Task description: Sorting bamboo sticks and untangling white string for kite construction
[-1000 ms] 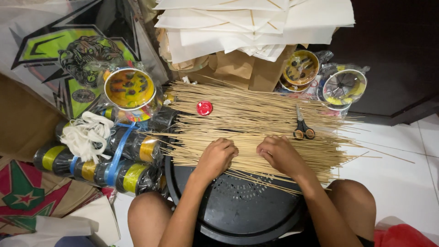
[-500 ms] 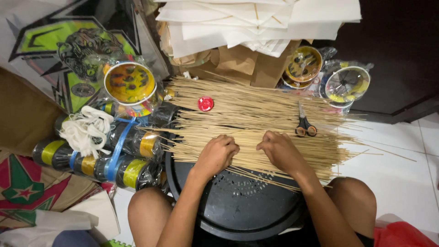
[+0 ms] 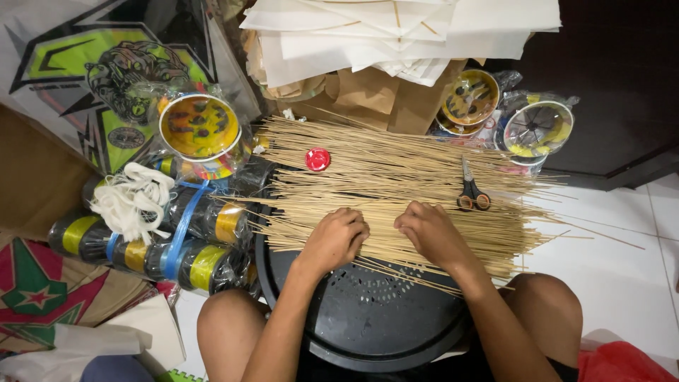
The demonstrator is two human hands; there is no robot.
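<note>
Sorting thin sticks (image 3: 396, 184) spread across our black stool (image 3: 375, 318).
Our left hand (image 3: 336, 239) and right hand (image 3: 431, 232) press curled fingers onto the sticks' near edge, gripping nothing we can tell; scissors (image 3: 470, 192) lie just beyond.

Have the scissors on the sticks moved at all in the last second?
No. The scissors lie at the same spot on the pile of thin sticks, equally far right of the small red cap; only the camera shifted slightly.

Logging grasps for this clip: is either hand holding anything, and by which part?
Both the left hand and right hand rest curled, knuckles up, on the thin bamboo sticks, near the pile's front edge. Whether the fingers pinch any stick cannot be told.
</note>
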